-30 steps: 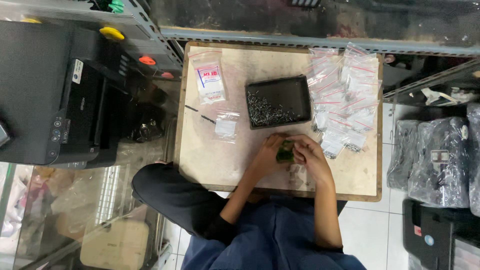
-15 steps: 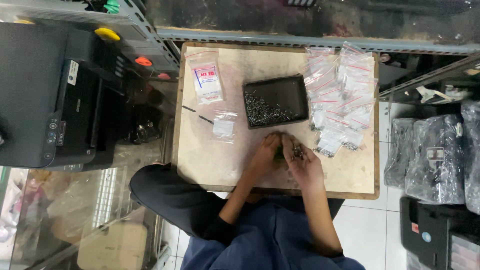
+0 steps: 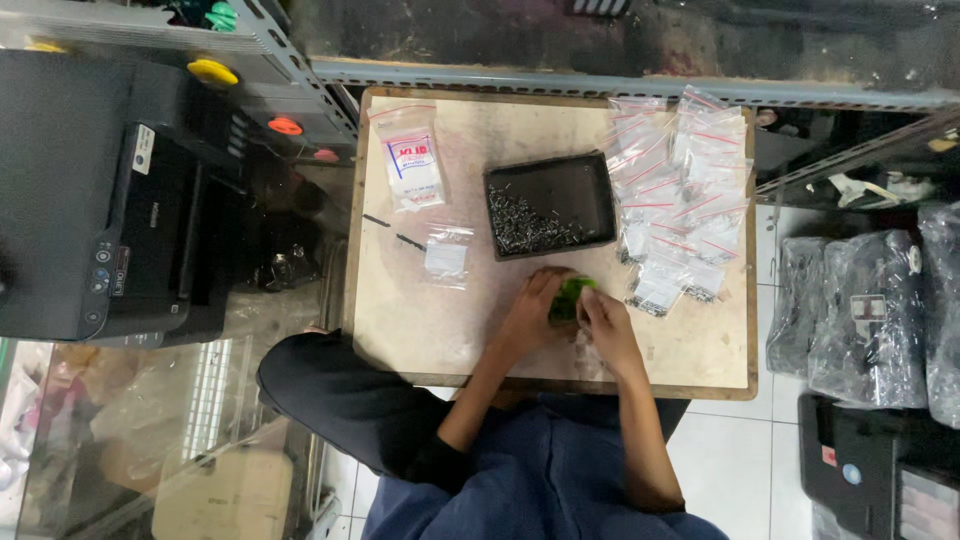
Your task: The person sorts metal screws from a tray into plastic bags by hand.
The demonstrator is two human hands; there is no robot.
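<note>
Both hands have slid a little toward the black tray of small metal bits [image 3: 550,205]. Left hand [image 3: 530,315] and right hand [image 3: 608,330] curl shut around a small green thing [image 3: 570,297] above the wooden table [image 3: 400,320], just below the tray.

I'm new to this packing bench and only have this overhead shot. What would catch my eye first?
Both hands meet at the near middle of the wooden table, the left hand and right hand closed around a small green object. Just beyond them sits a black tray with small dark metal parts, and to its right a spread of small clear zip bags.
</note>
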